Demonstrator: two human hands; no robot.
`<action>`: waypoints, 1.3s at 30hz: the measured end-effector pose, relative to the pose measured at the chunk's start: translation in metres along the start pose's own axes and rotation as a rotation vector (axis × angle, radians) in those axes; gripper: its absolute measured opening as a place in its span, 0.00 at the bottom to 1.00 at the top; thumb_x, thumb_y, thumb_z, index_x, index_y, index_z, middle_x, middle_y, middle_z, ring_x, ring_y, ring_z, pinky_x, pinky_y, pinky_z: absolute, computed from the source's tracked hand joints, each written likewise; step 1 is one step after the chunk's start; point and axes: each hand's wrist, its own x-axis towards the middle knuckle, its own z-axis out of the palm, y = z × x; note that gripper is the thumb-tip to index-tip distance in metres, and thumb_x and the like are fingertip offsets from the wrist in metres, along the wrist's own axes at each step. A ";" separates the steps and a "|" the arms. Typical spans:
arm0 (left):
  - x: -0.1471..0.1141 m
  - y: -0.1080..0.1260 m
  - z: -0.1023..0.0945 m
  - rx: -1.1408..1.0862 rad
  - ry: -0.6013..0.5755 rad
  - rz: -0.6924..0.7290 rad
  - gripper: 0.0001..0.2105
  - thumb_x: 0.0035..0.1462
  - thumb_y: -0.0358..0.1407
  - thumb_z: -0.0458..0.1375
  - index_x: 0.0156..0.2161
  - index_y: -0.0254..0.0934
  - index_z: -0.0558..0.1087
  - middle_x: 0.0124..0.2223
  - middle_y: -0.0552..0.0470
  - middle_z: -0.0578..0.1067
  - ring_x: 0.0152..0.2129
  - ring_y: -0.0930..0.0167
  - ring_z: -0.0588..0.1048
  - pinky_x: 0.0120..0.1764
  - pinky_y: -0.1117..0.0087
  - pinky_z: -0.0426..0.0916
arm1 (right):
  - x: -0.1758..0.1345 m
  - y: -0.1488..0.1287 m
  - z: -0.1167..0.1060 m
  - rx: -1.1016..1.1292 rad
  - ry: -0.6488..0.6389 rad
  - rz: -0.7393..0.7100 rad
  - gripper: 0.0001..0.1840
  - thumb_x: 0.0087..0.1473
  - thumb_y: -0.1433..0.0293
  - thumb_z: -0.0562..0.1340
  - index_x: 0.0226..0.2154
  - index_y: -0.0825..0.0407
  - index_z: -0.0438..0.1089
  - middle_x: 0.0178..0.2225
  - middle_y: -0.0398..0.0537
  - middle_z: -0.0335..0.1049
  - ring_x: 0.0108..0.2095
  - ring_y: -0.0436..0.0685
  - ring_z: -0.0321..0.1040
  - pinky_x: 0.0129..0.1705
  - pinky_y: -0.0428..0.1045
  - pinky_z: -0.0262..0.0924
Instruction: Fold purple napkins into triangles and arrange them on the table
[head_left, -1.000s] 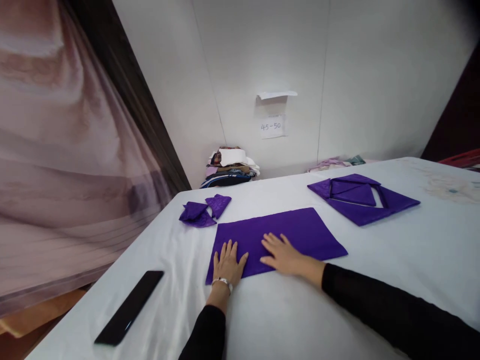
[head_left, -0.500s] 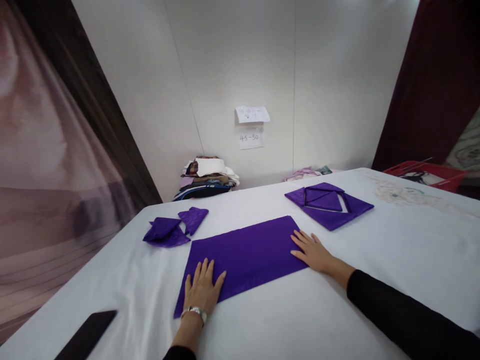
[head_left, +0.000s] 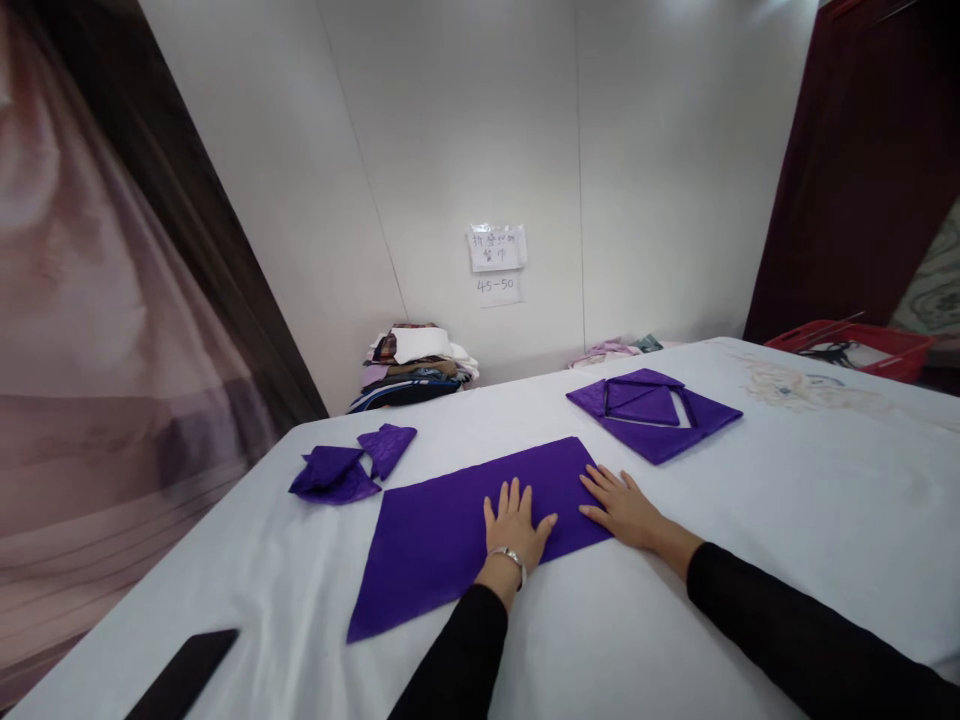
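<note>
A purple cloth napkin (head_left: 435,540) lies flat as a long rectangle on the white-covered table (head_left: 300,640). My left hand (head_left: 517,525) rests palm down on its right half, fingers spread; a silver bracelet is on that wrist. At the napkin's right edge my right hand (head_left: 622,508) also lies flat with its fingers apart. Beyond the right hand is a stack of folded purple napkins (head_left: 645,405), turned like a diamond. Two smaller folded purple pieces (head_left: 334,475) sit past the napkin's far left corner.
A dark flat object (head_left: 184,675) lies at the near left. Piled clothes (head_left: 412,370) are against the wall behind the table, below paper signs (head_left: 497,250). At the far right stands a red basket (head_left: 892,350) with things inside. A pink curtain (head_left: 112,400) hangs on the left.
My left hand has moved right across the napkin, from its left end to its right half. My right hand stays at the right edge. The camera view has shifted slightly.
</note>
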 end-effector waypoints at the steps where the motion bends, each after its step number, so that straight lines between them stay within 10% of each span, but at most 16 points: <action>1: 0.002 0.000 0.003 0.003 -0.011 0.001 0.35 0.55 0.57 0.32 0.61 0.38 0.51 0.64 0.50 0.46 0.61 0.62 0.41 0.58 0.50 0.36 | 0.000 0.000 0.000 -0.003 0.000 -0.001 0.39 0.54 0.44 0.38 0.60 0.48 0.47 0.63 0.51 0.40 0.62 0.62 0.34 0.59 0.63 0.31; 14: -0.060 -0.200 -0.013 0.142 0.033 -0.443 0.28 0.58 0.49 0.37 0.60 0.41 0.52 0.64 0.48 0.48 0.60 0.61 0.45 0.56 0.46 0.43 | 0.001 0.002 0.001 -0.021 -0.023 0.004 0.39 0.54 0.45 0.37 0.61 0.49 0.46 0.63 0.50 0.38 0.62 0.62 0.32 0.59 0.63 0.30; 20: -0.067 -0.192 -0.019 0.120 0.021 -0.502 0.30 0.57 0.50 0.37 0.61 0.37 0.50 0.64 0.48 0.46 0.61 0.63 0.43 0.57 0.50 0.42 | 0.003 -0.016 -0.012 -0.037 -0.087 0.063 0.41 0.53 0.44 0.40 0.60 0.52 0.47 0.63 0.55 0.37 0.62 0.64 0.29 0.58 0.64 0.26; 31: -0.067 -0.196 -0.014 0.097 0.043 -0.490 0.31 0.56 0.52 0.38 0.61 0.38 0.50 0.64 0.49 0.47 0.61 0.62 0.44 0.57 0.48 0.42 | 0.036 -0.211 0.006 0.272 -0.258 -0.489 0.43 0.52 0.43 0.41 0.62 0.54 0.41 0.64 0.55 0.33 0.63 0.59 0.26 0.59 0.61 0.20; 35: -0.068 -0.193 -0.017 0.098 0.021 -0.489 0.31 0.56 0.52 0.37 0.61 0.38 0.51 0.64 0.50 0.46 0.61 0.61 0.43 0.57 0.48 0.42 | 0.047 -0.186 0.009 0.233 -0.227 -0.482 0.41 0.53 0.44 0.41 0.61 0.52 0.43 0.64 0.52 0.35 0.63 0.59 0.27 0.59 0.61 0.21; 39: -0.070 -0.190 -0.017 0.087 0.031 -0.498 0.33 0.55 0.54 0.36 0.61 0.37 0.50 0.64 0.49 0.47 0.61 0.61 0.43 0.57 0.49 0.41 | 0.047 -0.098 0.002 0.089 -0.153 -0.201 0.40 0.53 0.45 0.40 0.61 0.50 0.46 0.63 0.49 0.37 0.62 0.61 0.30 0.59 0.63 0.27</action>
